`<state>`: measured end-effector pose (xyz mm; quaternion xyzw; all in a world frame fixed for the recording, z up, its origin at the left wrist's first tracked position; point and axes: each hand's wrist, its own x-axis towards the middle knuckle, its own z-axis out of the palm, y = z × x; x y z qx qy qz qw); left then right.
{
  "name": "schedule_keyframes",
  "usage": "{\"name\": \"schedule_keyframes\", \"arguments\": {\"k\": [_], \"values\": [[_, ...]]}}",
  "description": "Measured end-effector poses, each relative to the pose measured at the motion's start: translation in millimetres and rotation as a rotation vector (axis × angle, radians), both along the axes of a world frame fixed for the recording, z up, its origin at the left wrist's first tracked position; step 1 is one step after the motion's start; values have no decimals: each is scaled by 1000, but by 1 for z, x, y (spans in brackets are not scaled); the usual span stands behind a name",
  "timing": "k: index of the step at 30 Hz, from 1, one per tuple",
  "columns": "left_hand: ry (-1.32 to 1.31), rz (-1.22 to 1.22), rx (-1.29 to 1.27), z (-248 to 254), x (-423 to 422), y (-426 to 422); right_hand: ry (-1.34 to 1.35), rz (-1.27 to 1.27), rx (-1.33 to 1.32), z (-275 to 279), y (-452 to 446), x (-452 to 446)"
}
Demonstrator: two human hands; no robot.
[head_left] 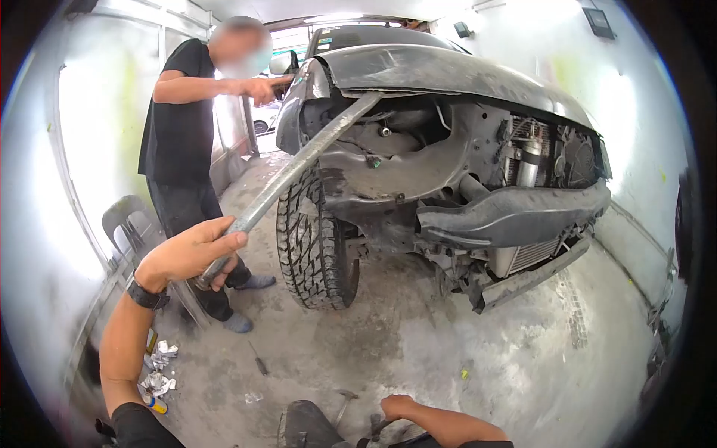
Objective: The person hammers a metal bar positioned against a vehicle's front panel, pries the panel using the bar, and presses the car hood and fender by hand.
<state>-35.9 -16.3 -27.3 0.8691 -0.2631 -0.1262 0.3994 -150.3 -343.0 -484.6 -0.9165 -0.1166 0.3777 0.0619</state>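
Note:
My left hand [196, 254] is closed around the lower end of a long grey metal pipe [295, 168]. The pipe slants up and right, its far end at the underside of the vehicle's dark hood [448, 69], above the open wheel-well cavity; whether it touches is hard to tell. Low in view, my right hand [397, 408] is curled closed beside my lap, with something dark under it that I cannot make out. A hammer [344, 396] shows left of that hand, near my knee [305, 422].
A co-worker [187, 112] stands at left, one hand by the fender [299, 112]. The tyre [317, 239] and exposed bumper beam [515, 213] face me. A screwdriver-like tool [259, 362], crumpled litter [158, 369] and a yellow can [154, 404] lie on the floor; a chair [131, 224] stands behind.

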Motion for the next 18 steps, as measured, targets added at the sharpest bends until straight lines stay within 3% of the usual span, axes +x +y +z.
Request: {"name": "schedule_keyframes", "arguments": {"k": [8, 18], "values": [[224, -64, -203, -21, 9, 5, -20, 25, -37, -8, 3, 2], [284, -25, -285, -41, -15, 14, -72, 8, -45, -14, -1, -4]]}}
